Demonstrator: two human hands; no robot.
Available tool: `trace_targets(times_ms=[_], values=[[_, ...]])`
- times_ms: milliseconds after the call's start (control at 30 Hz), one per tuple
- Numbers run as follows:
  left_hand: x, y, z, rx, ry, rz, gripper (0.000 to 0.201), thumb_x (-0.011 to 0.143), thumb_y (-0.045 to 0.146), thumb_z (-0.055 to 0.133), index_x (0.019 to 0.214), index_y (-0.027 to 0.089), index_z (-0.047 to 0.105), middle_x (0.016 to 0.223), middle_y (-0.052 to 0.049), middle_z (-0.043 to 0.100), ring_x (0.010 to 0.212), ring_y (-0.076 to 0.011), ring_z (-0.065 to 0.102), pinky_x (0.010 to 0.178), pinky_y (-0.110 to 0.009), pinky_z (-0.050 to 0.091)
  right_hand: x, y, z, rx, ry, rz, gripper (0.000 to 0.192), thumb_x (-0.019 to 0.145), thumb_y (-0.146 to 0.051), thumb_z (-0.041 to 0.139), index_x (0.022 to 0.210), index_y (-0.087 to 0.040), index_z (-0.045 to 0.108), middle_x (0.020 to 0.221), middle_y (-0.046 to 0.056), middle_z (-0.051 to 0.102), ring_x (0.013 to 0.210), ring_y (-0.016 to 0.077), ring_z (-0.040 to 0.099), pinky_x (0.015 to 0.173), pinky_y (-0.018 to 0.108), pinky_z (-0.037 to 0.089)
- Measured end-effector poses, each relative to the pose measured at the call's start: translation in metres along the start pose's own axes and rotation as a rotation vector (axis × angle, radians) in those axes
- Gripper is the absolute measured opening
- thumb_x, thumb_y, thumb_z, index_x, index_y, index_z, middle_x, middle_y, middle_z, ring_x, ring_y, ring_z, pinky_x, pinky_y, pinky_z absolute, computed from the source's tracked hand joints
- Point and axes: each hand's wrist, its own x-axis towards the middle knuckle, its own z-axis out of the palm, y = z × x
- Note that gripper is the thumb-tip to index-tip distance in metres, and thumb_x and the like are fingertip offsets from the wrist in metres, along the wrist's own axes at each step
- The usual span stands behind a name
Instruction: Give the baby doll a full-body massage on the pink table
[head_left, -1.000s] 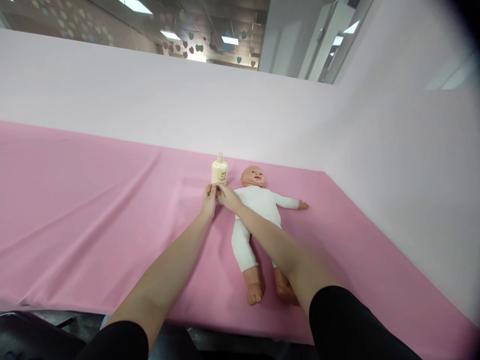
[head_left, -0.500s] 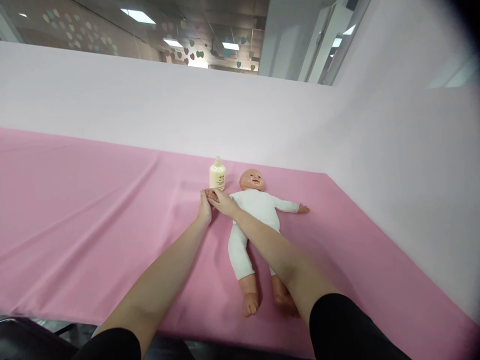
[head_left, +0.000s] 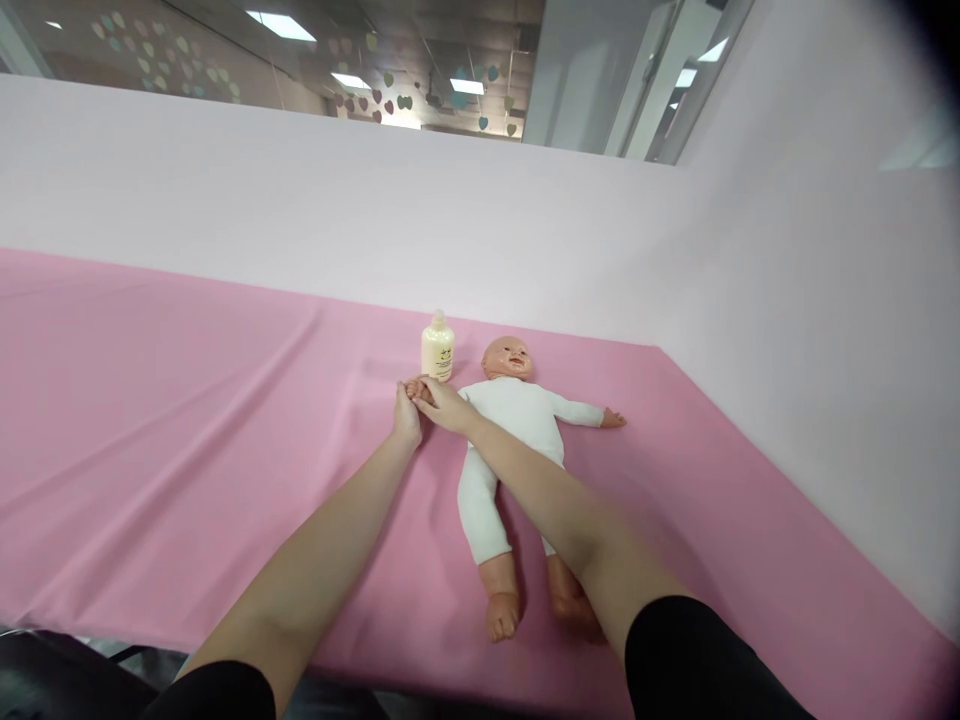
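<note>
A baby doll (head_left: 514, 412) in a white body suit lies on its back, its head toward the wall and its bare feet toward me. Its arm on the image's left reaches out to my two hands. My left hand (head_left: 407, 416) cups the doll's small hand (head_left: 417, 391) from the outer side. From the other side, my right hand (head_left: 448, 406) is closed around that same hand and wrist, hiding most of the forearm. Just behind my hands stands an upright bottle (head_left: 437, 352) of pale yellow liquid with dark print.
Pink sheeting (head_left: 187, 420) with long creases covers the table. A white wall (head_left: 315, 200) runs along the back, and another wall (head_left: 840, 330) borders the right side. Above the back wall is a window (head_left: 420, 70) with heart-shaped decorations.
My fingers have shifted slightly on the doll's hand, and a bit more of its fingers shows. The whole view has moved a little; the doll and bottle stay in place.
</note>
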Motion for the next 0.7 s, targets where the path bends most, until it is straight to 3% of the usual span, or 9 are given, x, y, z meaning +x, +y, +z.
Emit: trace_targets(times_ms=[167, 433, 600, 700], values=[[-0.01, 0.009, 0.008, -0.012, -0.064, -0.056, 0.056, 0.095, 0.052, 0.023, 0.081, 0.017, 0.063, 0.089, -0.009, 0.069, 0.092, -0.0179, 0.066, 0.088, -0.031, 0.049, -0.001, 0.001, 0.0, -0.041, 0.003, -0.028, 0.029, 0.083, -0.021, 0.054, 0.112, -0.018, 0.051, 0.104, 0.007, 0.061, 0.099, 0.0194, 0.056, 0.088, 0.032, 0.044], [-0.017, 0.01, 0.012, 0.073, -0.076, -0.045, 0.044, 0.091, 0.051, 0.039, 0.075, 0.017, 0.062, 0.071, -0.004, 0.065, 0.072, -0.0147, 0.065, 0.082, -0.028, 0.051, -0.004, -0.007, -0.005, -0.214, 0.027, 0.119, 0.026, 0.079, -0.031, 0.057, 0.102, -0.022, 0.053, 0.092, 0.003, 0.064, 0.082, 0.0187, 0.059, 0.069, 0.027, 0.041], [-0.018, 0.009, 0.011, 0.096, -0.136, -0.096, 0.05, 0.091, 0.055, 0.034, 0.085, 0.017, 0.065, 0.079, -0.005, 0.068, 0.083, -0.0185, 0.067, 0.087, -0.032, 0.05, -0.005, -0.012, -0.008, -0.3, 0.033, 0.185, 0.024, 0.082, -0.043, 0.055, 0.096, -0.024, 0.053, 0.086, 0.0, 0.064, 0.075, 0.018, 0.058, 0.061, 0.025, 0.034], [-0.017, 0.005, 0.009, 0.135, -0.186, -0.027, 0.049, 0.089, 0.058, 0.038, 0.086, 0.018, 0.065, 0.082, -0.005, 0.068, 0.091, -0.02, 0.066, 0.092, -0.033, 0.048, -0.004, -0.011, -0.009, -0.322, 0.039, 0.236, 0.027, 0.083, -0.046, 0.052, 0.096, -0.023, 0.05, 0.083, 0.0, 0.063, 0.073, 0.0182, 0.057, 0.059, 0.024, 0.032]])
